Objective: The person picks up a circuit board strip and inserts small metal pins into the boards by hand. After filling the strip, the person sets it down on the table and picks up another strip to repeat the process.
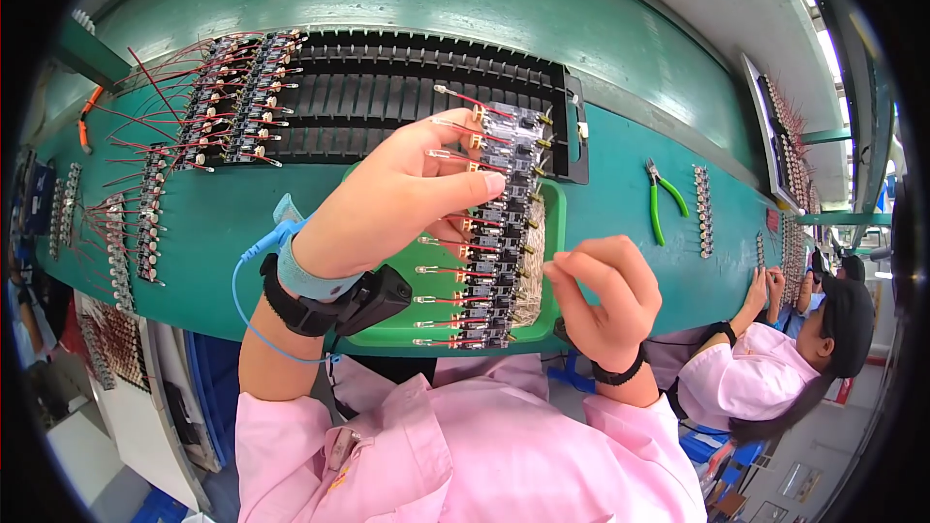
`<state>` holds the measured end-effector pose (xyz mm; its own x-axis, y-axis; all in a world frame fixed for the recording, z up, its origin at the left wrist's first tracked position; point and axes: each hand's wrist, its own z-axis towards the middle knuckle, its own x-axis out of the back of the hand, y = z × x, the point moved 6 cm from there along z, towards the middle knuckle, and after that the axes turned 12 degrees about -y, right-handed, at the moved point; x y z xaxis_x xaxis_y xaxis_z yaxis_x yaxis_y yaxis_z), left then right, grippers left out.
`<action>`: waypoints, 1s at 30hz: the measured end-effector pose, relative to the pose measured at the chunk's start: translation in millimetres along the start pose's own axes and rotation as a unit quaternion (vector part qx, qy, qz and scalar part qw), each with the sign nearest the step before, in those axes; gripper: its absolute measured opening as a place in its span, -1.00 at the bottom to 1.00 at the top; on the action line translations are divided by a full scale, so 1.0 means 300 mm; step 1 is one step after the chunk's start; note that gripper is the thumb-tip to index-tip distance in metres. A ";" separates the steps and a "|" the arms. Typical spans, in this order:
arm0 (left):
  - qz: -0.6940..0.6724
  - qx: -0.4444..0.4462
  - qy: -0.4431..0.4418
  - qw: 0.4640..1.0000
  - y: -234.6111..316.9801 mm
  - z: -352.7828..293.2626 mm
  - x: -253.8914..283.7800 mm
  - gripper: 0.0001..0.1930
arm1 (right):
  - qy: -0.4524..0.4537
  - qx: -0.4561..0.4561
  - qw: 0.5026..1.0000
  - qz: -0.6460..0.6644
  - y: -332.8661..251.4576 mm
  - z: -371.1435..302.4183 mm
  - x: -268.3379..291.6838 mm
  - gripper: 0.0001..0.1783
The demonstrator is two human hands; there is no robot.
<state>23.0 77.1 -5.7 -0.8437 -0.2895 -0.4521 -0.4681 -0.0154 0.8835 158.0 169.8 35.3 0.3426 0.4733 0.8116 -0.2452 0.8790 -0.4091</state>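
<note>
A long strip of joined black and clear connector modules (496, 266) stands lengthwise before me, with short red wires and glass-like tips along its left side. My left hand (402, 179) grips it near its upper part, thumb across the front; the other fingers are partly behind it. To the right of the strip, my right hand (610, 295) is closed in a pinch, apart from the strip; anything between its fingertips is too small to make out. Beneath both hands lies a green tray (554, 223) holding a bundle of thin pale pieces (530, 276).
A black slotted rack (334, 111) at the back holds several wired strips (254, 102) at its left. Green-handled cutters (656, 201) and another strip (703, 211) lie to the right. A blue cord (235, 295) runs from my left wristband. A co-worker (746, 368) sits at right.
</note>
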 end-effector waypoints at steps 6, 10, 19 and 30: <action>-0.006 -0.023 0.025 0.999 0.011 0.001 0.018 -0.68 | -0.233 -0.015 0.971 0.043 0.049 -0.050 -0.120 -0.83; 0.005 -0.013 0.011 1.000 0.005 0.005 0.023 -0.69 | -0.300 -0.025 0.953 -0.019 0.038 -0.082 -0.167 -0.86; 0.009 -0.013 0.018 1.000 -0.003 0.006 0.025 -0.71 | -0.311 0.010 0.950 -0.003 0.030 -0.080 -0.162 -0.92; 0.001 -0.008 0.014 1.000 -0.001 0.009 0.021 -0.67 | -0.162 -0.080 0.956 0.232 0.057 -0.031 -0.037 -0.84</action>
<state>17.2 77.8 -9.1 -0.8370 -0.3162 -0.4467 -0.4616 -0.0304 0.8865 158.5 180.1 15.6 -0.0756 0.7940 0.6032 -0.1525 0.5887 -0.7939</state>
